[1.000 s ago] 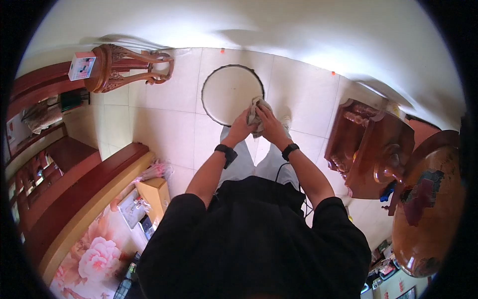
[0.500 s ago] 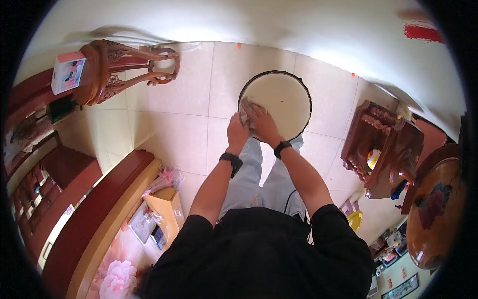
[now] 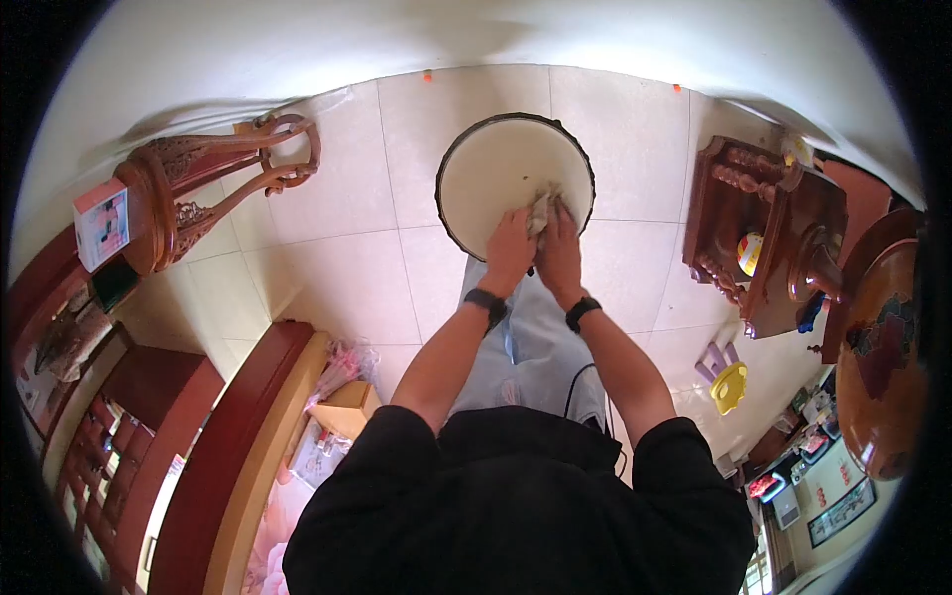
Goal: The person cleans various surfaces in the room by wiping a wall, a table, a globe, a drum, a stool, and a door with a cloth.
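A round drum-like object (image 3: 496,164) with a cream top and dark rim is in front of my legs. Over its lower right part, a crumpled greyish cloth (image 3: 541,210) is bunched between my two hands. My left hand (image 3: 511,248) has its fingers closed on the cloth's left side. On the right side, my right hand (image 3: 559,250) grips the same cloth, its fingers pointing away from me. A small dark spot shows on the cream top. Whether the cloth touches the top is hard to tell.
A carved wooden stand (image 3: 154,213) bearing a box (image 3: 102,224) is at the left. Dark red wooden furniture (image 3: 773,233) with a ball (image 3: 749,254) stands right, near a yellow stool (image 3: 729,388). A cardboard box (image 3: 347,408) lies lower left. A cable (image 3: 569,394) hangs near my right leg.
Both hands and the cloth have shifted from the left side of the cream top to its lower right. The drum-like object appears farther left as the view changed.
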Motion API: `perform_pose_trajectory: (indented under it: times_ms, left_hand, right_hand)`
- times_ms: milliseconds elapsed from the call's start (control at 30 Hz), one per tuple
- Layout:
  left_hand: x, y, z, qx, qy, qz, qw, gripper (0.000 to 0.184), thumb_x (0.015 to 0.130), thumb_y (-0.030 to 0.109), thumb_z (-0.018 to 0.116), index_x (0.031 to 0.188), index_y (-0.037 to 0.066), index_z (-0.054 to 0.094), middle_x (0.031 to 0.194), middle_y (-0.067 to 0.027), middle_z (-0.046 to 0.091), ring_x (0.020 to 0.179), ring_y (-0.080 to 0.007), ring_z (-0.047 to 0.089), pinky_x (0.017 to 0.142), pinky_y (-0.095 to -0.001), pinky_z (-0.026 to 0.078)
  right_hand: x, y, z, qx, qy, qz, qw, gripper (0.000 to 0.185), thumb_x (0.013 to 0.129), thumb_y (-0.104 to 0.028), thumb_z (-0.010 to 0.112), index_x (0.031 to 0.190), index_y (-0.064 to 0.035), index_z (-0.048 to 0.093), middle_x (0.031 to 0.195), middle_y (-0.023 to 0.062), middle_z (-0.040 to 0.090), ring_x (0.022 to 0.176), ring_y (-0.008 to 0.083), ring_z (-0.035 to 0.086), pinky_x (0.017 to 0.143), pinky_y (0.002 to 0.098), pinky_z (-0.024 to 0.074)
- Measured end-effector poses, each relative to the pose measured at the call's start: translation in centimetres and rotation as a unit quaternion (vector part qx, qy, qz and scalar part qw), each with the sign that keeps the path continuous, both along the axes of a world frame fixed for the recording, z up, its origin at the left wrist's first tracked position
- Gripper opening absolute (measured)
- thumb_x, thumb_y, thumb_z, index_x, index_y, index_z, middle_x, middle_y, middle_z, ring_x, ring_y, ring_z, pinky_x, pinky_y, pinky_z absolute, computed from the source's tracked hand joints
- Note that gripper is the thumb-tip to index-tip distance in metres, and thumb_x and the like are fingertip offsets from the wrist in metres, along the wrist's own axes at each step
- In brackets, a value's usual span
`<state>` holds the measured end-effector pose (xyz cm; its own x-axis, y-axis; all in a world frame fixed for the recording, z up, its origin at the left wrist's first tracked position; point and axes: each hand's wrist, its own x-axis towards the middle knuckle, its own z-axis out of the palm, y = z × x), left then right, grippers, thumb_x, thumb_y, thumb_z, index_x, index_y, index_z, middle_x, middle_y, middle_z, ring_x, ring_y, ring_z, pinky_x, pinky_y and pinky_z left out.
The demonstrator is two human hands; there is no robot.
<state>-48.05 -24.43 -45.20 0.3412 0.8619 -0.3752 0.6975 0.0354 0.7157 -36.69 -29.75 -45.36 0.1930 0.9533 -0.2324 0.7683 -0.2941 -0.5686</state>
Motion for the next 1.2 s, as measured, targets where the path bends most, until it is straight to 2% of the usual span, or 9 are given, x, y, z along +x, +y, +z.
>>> perform_pose_trajectory:
  times_ms: [100, 200, 367, 533, 600, 667, 700, 900, 1200]
  left_hand:
    - [-3.4, -1.5, 1.6, -0.015, 0.023, 0.048, 0.998, 0.039, 0.083, 0.014, 0.065, 0.12, 0.007, 0.054, 0.111, -0.0179, 0.062, 0.099, -0.038, 0.062, 0.08, -0.0471, 0.052]
    - [-7.6, -1.9, 1.0, 0.017, 0.093, 0.063, 0.994, 0.038, 0.084, 0.016, 0.064, 0.119, 0.005, 0.054, 0.109, -0.0174, 0.062, 0.097, -0.0378, 0.062, 0.079, -0.0467, 0.052]
    - [-8.6, 2.2, 0.9, 0.004, 0.174, 0.099, 0.98, 0.034, 0.086, 0.018, 0.063, 0.116, 0.004, 0.053, 0.107, -0.0183, 0.063, 0.096, -0.0393, 0.062, 0.077, -0.0472, 0.051]
    - [-2.6, 6.2, 0.0, 0.035, 0.138, 0.119, 0.983, 0.032, 0.087, 0.019, 0.062, 0.114, 0.004, 0.053, 0.105, -0.02, 0.064, 0.094, -0.041, 0.062, 0.076, -0.0491, 0.051]
    - [0.1, 6.2, -1.4, 0.062, 0.089, 0.105, 0.989, 0.033, 0.087, 0.02, 0.062, 0.114, 0.004, 0.052, 0.104, -0.0205, 0.064, 0.092, -0.0414, 0.063, 0.076, -0.0499, 0.051]
    - [3.0, 5.5, -0.3, 0.023, 0.083, 0.089, 0.992, 0.034, 0.087, 0.02, 0.062, 0.116, 0.005, 0.051, 0.103, -0.0201, 0.064, 0.09, -0.0416, 0.063, 0.075, -0.0504, 0.051]
    - [3.7, 4.4, -0.2, 0.013, 0.081, 0.07, 0.994, 0.034, 0.087, 0.019, 0.062, 0.115, 0.005, 0.05, 0.102, -0.0198, 0.064, 0.089, -0.0411, 0.063, 0.074, -0.0501, 0.051]
    - [5.5, -2.1, 0.6, -0.054, 0.06, 0.011, 0.997, 0.03, 0.086, 0.018, 0.061, 0.111, 0.006, 0.052, 0.1, -0.0199, 0.066, 0.088, -0.0417, 0.063, 0.073, -0.0513, 0.05]
    - [5.6, 3.3, 0.0, 0.034, 0.087, -0.044, 0.995, 0.03, 0.085, 0.015, 0.062, 0.112, 0.008, 0.05, 0.095, -0.0157, 0.066, 0.081, -0.0379, 0.066, 0.067, -0.0492, 0.053]
  right_hand:
    - [-3.0, -1.4, -0.1, -0.075, -0.032, 0.066, 0.994, 0.069, 0.082, -0.016, 0.066, 0.143, -0.0059, 0.038, 0.149, 0.0201, 0.033, 0.133, 0.0396, 0.036, 0.109, 0.0507, 0.0335]
    - [-5.8, 0.7, 0.8, -0.072, 0.047, 0.128, 0.988, 0.066, 0.083, -0.02, 0.064, 0.144, -0.0106, 0.04, 0.148, 0.0159, 0.036, 0.132, 0.0362, 0.039, 0.107, 0.0503, 0.0345]
    - [-6.6, 5.8, -0.8, 0.042, 0.039, 0.201, 0.978, 0.069, 0.078, -0.022, 0.068, 0.142, -0.0129, 0.044, 0.142, 0.0124, 0.045, 0.13, 0.032, 0.043, 0.109, 0.0508, 0.0317]
    - [-1.1, 9.8, -1.1, 0.036, 0.032, 0.206, 0.977, 0.067, 0.08, -0.017, 0.065, 0.142, -0.0111, 0.043, 0.144, 0.0138, 0.043, 0.131, 0.0337, 0.042, 0.108, 0.049, 0.0334]
    - [1.9, 10.0, -0.5, 0.009, 0.049, 0.146, 0.988, 0.069, 0.079, -0.017, 0.065, 0.143, -0.0105, 0.042, 0.146, 0.015, 0.041, 0.133, 0.0348, 0.039, 0.109, 0.0478, 0.033]
    - [4.9, 8.1, -1.7, 0.073, 0.05, 0.144, 0.986, 0.067, 0.081, -0.02, 0.065, 0.143, -0.0098, 0.042, 0.144, 0.0158, 0.043, 0.131, 0.0358, 0.041, 0.107, 0.0497, 0.0339]
    - [6.0, 6.8, -1.0, 0.006, 0.048, 0.135, 0.99, 0.074, 0.078, -0.018, 0.068, 0.145, -0.0102, 0.038, 0.145, 0.0159, 0.04, 0.134, 0.0372, 0.037, 0.109, 0.0498, 0.0324]
    - [8.0, -2.3, -0.2, -0.066, 0.043, 0.127, 0.989, 0.08, 0.072, -0.006, 0.067, 0.145, -0.003, 0.034, 0.146, 0.0189, 0.033, 0.137, 0.04, 0.031, 0.114, 0.0486, 0.0303]
    - [8.9, 2.6, -2.1, -0.01, -0.014, 0.15, 0.988, 0.081, 0.074, -0.016, 0.072, 0.145, -0.0038, 0.034, 0.144, 0.0188, 0.037, 0.133, 0.0386, 0.037, 0.11, 0.0479, 0.0345]
